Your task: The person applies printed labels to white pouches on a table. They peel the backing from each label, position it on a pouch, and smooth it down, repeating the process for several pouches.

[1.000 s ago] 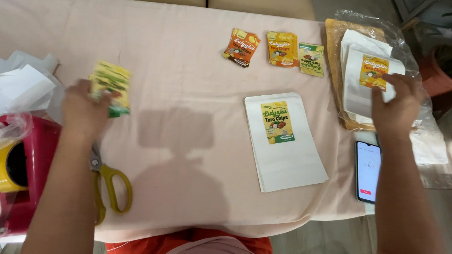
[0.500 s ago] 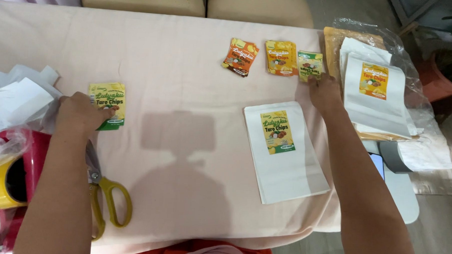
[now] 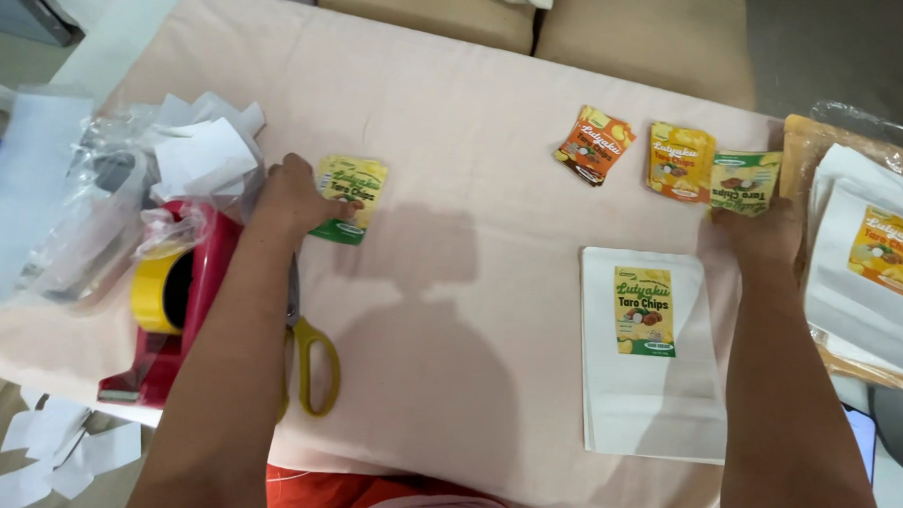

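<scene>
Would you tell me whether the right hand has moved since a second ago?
Yes: the right hand left the stack of white bags and moved leftward to the green sticker pile.

My left hand (image 3: pixel 292 193) rests on a green and yellow label (image 3: pixel 349 197) lying flat on the pink tablecloth (image 3: pixel 456 134). Just beside my forearm lie yellow-handled scissors (image 3: pixel 311 354) and a red tape dispenser (image 3: pixel 175 294) with a yellow roll. My right hand (image 3: pixel 763 230) touches the green label (image 3: pixel 744 181), the last in a row after an orange one (image 3: pixel 592 144) and a yellow one (image 3: pixel 680 161). Below sits a white paper bag (image 3: pixel 653 371) bearing a sticker.
</scene>
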